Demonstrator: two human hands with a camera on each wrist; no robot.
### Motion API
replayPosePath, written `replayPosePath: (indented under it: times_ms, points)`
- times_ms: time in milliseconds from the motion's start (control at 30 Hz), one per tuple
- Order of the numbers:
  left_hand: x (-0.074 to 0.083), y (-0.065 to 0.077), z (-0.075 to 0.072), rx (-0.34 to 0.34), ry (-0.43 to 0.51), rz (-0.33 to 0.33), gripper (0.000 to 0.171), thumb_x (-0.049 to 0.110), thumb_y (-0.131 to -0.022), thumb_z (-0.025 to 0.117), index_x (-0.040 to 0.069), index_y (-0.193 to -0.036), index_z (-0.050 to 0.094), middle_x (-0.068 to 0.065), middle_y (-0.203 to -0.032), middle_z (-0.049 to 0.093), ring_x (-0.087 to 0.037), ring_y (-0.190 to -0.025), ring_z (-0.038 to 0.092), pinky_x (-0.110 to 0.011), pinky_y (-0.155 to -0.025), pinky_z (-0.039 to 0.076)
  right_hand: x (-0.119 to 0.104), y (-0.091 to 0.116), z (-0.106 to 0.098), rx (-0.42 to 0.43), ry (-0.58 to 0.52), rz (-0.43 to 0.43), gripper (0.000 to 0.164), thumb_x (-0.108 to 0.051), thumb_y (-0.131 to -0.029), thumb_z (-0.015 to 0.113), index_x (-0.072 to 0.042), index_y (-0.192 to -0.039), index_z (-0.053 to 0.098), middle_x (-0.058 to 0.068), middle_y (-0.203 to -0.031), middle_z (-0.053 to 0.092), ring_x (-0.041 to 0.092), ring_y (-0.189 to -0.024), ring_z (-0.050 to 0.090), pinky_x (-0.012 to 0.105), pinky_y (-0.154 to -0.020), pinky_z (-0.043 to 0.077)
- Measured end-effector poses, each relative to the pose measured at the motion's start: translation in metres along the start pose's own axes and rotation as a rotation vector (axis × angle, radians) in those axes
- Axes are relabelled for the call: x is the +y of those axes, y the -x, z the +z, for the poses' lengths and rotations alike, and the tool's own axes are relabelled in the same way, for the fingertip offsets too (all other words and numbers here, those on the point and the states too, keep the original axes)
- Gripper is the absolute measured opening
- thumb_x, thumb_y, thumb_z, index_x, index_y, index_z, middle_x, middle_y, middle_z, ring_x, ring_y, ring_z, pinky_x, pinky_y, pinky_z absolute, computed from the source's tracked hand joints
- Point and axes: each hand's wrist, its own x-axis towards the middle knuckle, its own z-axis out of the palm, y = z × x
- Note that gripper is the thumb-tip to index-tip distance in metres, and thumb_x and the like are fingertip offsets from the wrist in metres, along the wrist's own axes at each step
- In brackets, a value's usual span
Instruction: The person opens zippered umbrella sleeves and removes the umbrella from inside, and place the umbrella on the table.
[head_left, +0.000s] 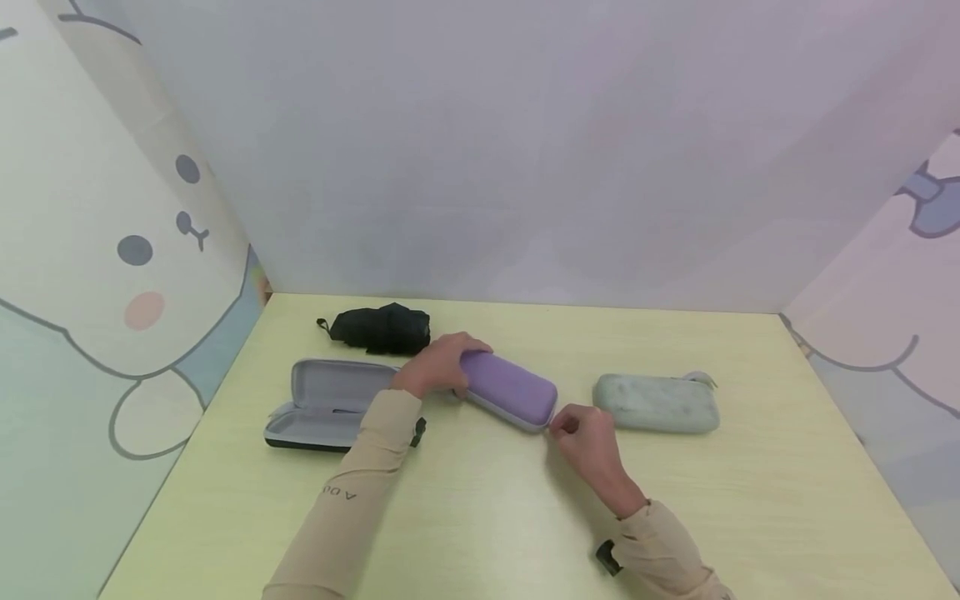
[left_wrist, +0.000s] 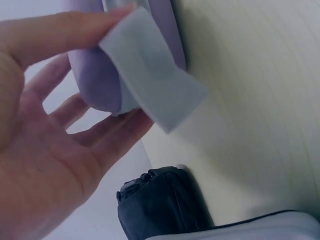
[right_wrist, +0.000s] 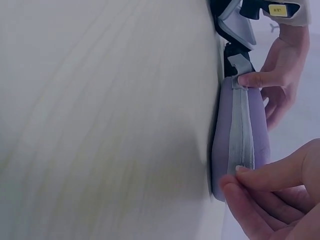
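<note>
A purple zippered case (head_left: 510, 387) lies at an angle mid-table, its lid down. My left hand (head_left: 444, 367) grips its left end, with the thumb by a pale grey strap (left_wrist: 155, 70) and the fingers around the far side. Along the near side runs a grey zipper (right_wrist: 242, 125). At the case's right corner my right hand (head_left: 588, 446) pinches the zipper pull between thumb and index finger; the fingertips hide the pull itself.
An open grey-lined case (head_left: 315, 427) sits left of the left forearm. Behind it lies a black folded umbrella (head_left: 382, 329). A pale green closed case (head_left: 656, 404) rests right of the right hand. A wall (head_left: 525, 167) rises at the table's back edge.
</note>
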Motion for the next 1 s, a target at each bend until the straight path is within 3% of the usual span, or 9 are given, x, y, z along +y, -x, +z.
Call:
replayPosePath:
  times_ms: [333, 1000]
  points:
    - [-0.0018, 0.0024, 0.0016, 0.032, 0.018, -0.057, 0.076, -0.003, -0.054, 0.081, 0.024, -0.123, 0.063, 0.002, -0.126, 0.057, -0.015, -0.107, 0.053, -0.033, -0.087, 0.047, 0.0003, -0.0005, -0.005, 0.002, -0.014, 0.016, 0.02, 0.012, -0.066, 0.065, -0.007, -0.06, 0.068, 0.001, -0.061, 0.066, 0.011, -0.054, 0.06, 0.024, -0.053, 0.048]
    - [0.0017, 0.0066, 0.0061, 0.082, 0.05, -0.098, 0.077, 0.003, -0.051, 0.085, 0.019, -0.123, 0.064, -0.001, -0.123, 0.06, -0.017, -0.102, 0.056, -0.034, -0.086, 0.047, -0.0015, -0.0002, -0.003, 0.031, -0.031, 0.006, 0.021, 0.012, -0.066, 0.064, -0.008, -0.06, 0.067, -0.001, -0.058, 0.065, 0.009, -0.052, 0.059, 0.023, -0.051, 0.047]
